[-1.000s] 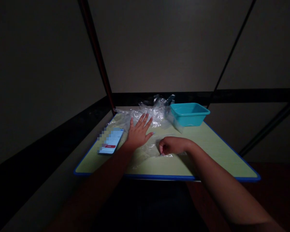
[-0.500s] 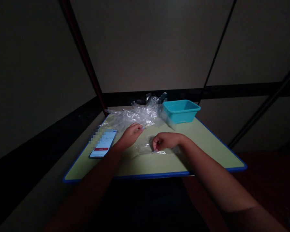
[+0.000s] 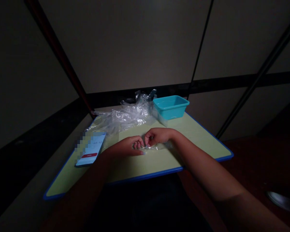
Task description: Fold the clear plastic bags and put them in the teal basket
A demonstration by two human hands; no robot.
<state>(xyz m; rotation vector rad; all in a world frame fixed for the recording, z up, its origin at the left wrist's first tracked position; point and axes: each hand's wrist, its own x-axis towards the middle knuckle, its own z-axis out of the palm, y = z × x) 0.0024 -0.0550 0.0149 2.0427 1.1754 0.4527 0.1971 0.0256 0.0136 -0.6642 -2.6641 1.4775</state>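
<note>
On the table, a small clear plastic bag (image 3: pixel 157 148) lies flat, partly hidden under my right hand. My right hand (image 3: pixel 158 136) has its thumb and fingertips pinched on the bag's left end. Close beside it, my left hand (image 3: pixel 132 145) has curled fingers and a thumb stretched out below them, with a gap between. Nothing shows clearly in that gap. The left fingertips come very near the pinched end of the bag; whether they touch it I cannot tell.
A pile of crumpled clear plastic bags (image 3: pixel 130 116) covers the table's far left. Right of it stands a turquoise plastic basin (image 3: pixel 172 112). A lit phone (image 3: pixel 90 149) lies at the left. The yellow-green table (image 3: pixel 195 141) has a blue edge and stands near dark wall panels.
My left hand has come down toward me and in beside the right hand, its thumb now apart from its fingers. My right hand still pinches the bag. The whole view has shifted and tilted.
</note>
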